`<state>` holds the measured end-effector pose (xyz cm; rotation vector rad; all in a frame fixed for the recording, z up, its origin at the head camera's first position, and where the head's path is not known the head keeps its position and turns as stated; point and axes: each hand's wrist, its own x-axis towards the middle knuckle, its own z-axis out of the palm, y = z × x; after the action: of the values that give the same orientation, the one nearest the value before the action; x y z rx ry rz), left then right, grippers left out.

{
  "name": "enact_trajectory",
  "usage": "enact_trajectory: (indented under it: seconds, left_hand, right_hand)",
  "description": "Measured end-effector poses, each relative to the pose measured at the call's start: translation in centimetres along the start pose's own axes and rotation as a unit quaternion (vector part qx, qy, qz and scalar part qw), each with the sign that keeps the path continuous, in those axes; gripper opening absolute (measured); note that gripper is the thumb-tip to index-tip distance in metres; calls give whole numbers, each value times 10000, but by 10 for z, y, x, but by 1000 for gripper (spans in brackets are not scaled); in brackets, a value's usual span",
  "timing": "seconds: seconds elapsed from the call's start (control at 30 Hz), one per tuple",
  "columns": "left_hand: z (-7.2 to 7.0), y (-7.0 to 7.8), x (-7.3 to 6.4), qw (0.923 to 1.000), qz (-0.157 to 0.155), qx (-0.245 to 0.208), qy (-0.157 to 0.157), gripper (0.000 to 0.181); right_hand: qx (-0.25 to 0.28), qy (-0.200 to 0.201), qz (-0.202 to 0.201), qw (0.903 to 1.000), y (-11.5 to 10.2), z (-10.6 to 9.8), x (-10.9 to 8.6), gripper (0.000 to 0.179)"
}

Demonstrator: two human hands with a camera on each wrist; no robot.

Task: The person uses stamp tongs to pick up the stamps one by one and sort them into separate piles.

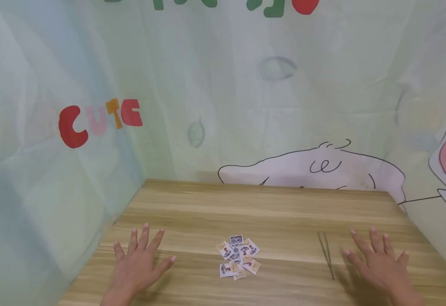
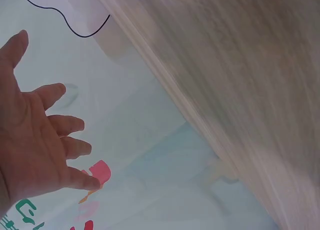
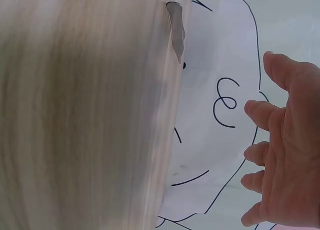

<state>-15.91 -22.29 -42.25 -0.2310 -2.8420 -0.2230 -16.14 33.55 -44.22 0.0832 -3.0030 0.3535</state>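
Note:
My left hand is spread over the left part of the wooden table, holding nothing; the left wrist view shows its bare palm and parted fingers. On the right side my right hand has its fingers fanned out too, with a bare palm in the right wrist view. Between the hands lies a loose, overlapping cluster of small printed paper pieces, like stamps. Just left of the right hand is a pair of thin metal tweezers, its two prongs parted at the far end and meeting at the near end.
Pale green cloth hangs behind the table and along its left side. It carries coloured letters and a line-drawn cartoon animal. The table's far edge runs close to the cloth.

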Motion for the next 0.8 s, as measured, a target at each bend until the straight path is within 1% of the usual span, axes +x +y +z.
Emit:
enact_trajectory:
  seconds: [0.13, 0.2, 0.27, 0.33, 0.37, 0.43, 0.5, 0.53, 0.6, 0.67, 0.8]
  left_hand:
    - [0, 2, 1, 10000, 39, 17, 20, 79]
    - [0, 2, 0, 9999, 112, 37, 52, 78]
    - [0, 1, -1, 9993, 313, 39, 210, 73]
    - [0, -1, -3, 9963, 663, 21, 544, 67]
    - [0, -2, -4, 9933, 882, 2, 744, 64]
    - [1, -4, -4, 9838, 1344, -66, 1183, 56]
    - [2, -3, -1, 9731, 1722, -198, 1518, 52]
    - [2, -2, 1, 9685, 1853, -271, 1639, 50]
    - [4, 2, 4, 9613, 2064, -453, 1766, 47]
    - [6, 7, 7, 9564, 2219, -665, 1777, 43]
    - [12, 17, 7, 9496, 2432, -924, 1747, 39]
  right_hand:
    - [-42, 63, -58, 10000, 3, 0, 2, 68]
    - [-5, 95, -127, 9999, 4, 1, 2, 68]
    - [15, 217, -254, 9994, 4, 2, 1, 70]
    - [183, 478, -407, 9979, 4, 4, -1, 70]
    - [355, 646, -462, 9962, 2, 6, -2, 69]
    - [772, 1001, -545, 9905, -1, 7, -5, 64]
    - [1292, 1301, -554, 9815, -4, 8, -8, 57]
    - [1528, 1400, -513, 9769, -6, 8, -8, 55]
    - [1841, 1530, -387, 9701, -9, 7, -8, 50]
    - [2067, 1508, -213, 9665, -12, 7, -10, 48]
    - [2467, 1147, 117, 9622, -18, 5, -13, 50]
